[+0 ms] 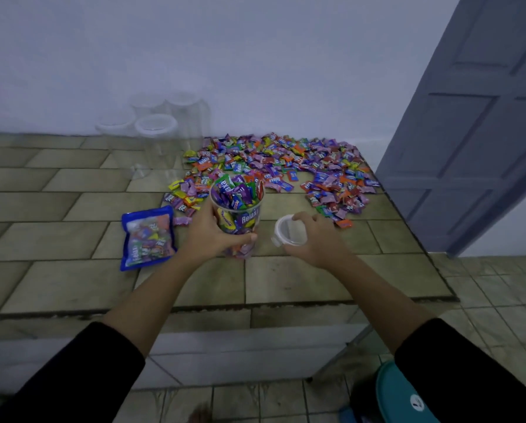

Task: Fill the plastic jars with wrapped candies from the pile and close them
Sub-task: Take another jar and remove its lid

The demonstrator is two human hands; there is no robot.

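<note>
A clear plastic jar [240, 206] stands upright on the tiled counter, heaped with wrapped candies to its open rim. My left hand [213, 233] grips the jar around its lower half. To the jar's right, my right hand [313, 239] holds a white jar lid [287, 230] from the right side, just above the counter. The big pile of colourful wrapped candies [286, 166] spreads behind the jar toward the wall. Several empty clear jars with white rims [156, 132] stand at the back left against the wall.
A blue sealed bag of candies [147, 236] lies left of the jar. The counter's front edge [225, 306] runs below my forearms. A grey door [475, 132] stands open at the right. A teal object [408, 395] sits on the floor at lower right.
</note>
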